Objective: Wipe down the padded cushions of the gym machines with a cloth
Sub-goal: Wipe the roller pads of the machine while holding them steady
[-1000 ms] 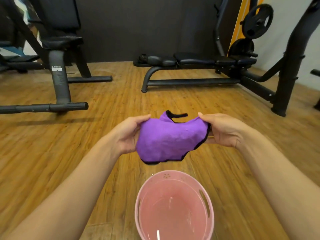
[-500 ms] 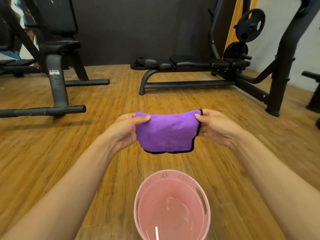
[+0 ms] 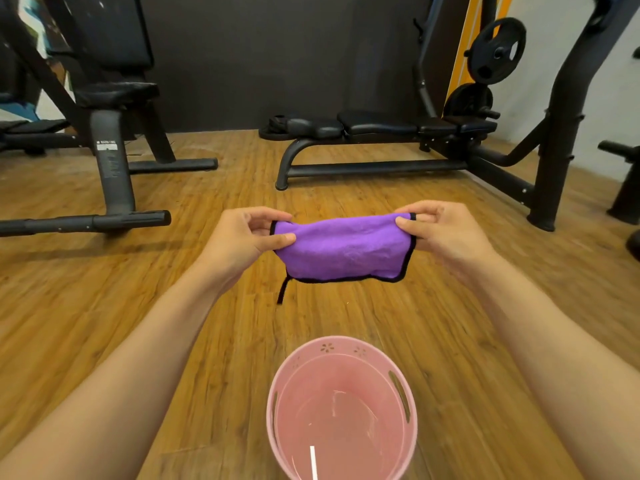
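Observation:
A purple cloth (image 3: 341, 249) with black edging hangs folded between my two hands, over the wooden floor. My left hand (image 3: 242, 239) pinches its left corner and my right hand (image 3: 441, 233) pinches its right corner. A black loop dangles from the cloth's lower left. Straight ahead lies a flat bench with black padded cushions (image 3: 375, 124). At the left stands an incline bench with a black padded seat (image 3: 116, 91) and backrest.
A pink plastic bucket (image 3: 401, 372) holding water stands on the floor just below my hands. Black machine feet (image 3: 83, 223) stretch along the floor at left. A rack upright (image 3: 557, 157) with weight plates (image 3: 498, 50) stands at right.
The cloth has been pulled wider and flatter between my hands, and its loop now hangs below instead of sticking up. My view has moved a little closer to the benches.

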{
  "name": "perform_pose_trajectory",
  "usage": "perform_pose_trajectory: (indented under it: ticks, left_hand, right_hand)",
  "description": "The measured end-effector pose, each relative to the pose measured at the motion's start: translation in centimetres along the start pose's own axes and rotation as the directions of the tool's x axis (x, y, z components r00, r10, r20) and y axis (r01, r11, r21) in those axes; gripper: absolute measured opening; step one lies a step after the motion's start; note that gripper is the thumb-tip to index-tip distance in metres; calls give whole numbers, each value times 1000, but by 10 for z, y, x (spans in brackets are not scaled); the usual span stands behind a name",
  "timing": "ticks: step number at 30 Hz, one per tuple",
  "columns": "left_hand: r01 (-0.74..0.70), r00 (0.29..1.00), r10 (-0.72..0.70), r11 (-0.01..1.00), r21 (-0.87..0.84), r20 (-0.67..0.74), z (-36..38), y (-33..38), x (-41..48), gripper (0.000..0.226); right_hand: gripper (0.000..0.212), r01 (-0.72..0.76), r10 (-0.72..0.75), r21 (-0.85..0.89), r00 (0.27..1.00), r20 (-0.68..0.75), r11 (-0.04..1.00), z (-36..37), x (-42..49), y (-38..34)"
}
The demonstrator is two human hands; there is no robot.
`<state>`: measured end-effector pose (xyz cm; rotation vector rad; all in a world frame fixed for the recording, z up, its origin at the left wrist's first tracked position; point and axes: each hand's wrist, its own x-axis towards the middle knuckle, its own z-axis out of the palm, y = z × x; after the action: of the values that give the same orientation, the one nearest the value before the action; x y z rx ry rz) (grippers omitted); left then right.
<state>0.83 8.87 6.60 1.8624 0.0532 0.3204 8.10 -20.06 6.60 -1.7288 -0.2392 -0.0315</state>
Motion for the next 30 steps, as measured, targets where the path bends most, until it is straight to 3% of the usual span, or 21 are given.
perform_pose_trajectory:
  ticks: [4, 7, 12, 18, 24, 30]
  left_hand:
    - [-82, 991, 61, 980, 183, 117, -3, -1, -2, 27]
    - [-161, 987, 142, 928, 335, 78, -3, -4, 3, 13]
    - [-236, 967, 254, 884, 403, 8, -2, -2, 6, 22]
    - [-312, 950, 277, 881, 355, 147, -4, 7, 3, 22]
    - [-190, 980, 178, 971, 143, 93, 9, 8, -4, 10]
    - [-207, 943, 165, 971, 123, 288, 29, 8, -6, 1]
  right_hand:
    - [9, 149, -154, -202, 988, -8, 968, -3, -2, 1]
    - [8, 196, -214, -344, 977, -13, 918, -7, 0, 5]
    - [9, 239, -271, -498, 962, 7, 834, -9, 3, 5]
    - [13, 190, -192, -355, 981, 31, 915, -10, 0, 2]
    - [21, -39, 43, -213, 999, 13, 976, -5, -7, -6]
    - [9, -218, 231, -78, 917, 325, 973, 13, -15, -35]
